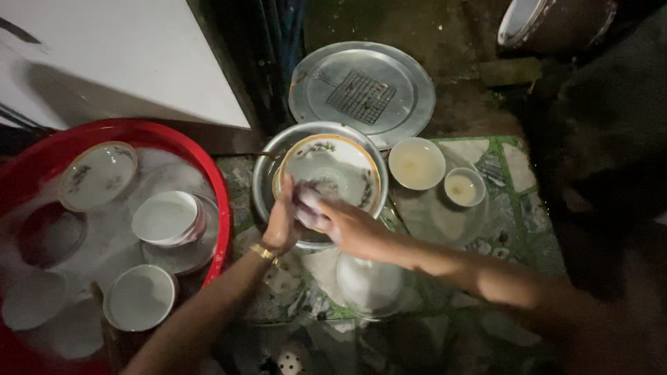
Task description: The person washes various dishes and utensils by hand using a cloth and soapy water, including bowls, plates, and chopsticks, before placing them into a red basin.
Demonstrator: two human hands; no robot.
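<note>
My left hand (281, 226) grips the near rim of a white plate with a gold edge and flower pattern (340, 167), tilting it over a metal basin (264, 173). A gold bracelet sits on that wrist. My right hand (344, 222) presses a purplish scrubbing cloth (309, 198) against the plate's face. The cloth is blurred and partly hidden by my fingers.
A red tub (208, 167) of soapy water at left holds several bowls and plates. A large round metal tray with a wire grid (361, 90) lies behind. Two small bowls (417, 163) (464, 187) rest on a glass lid at right. Another lid (368, 285) lies near me.
</note>
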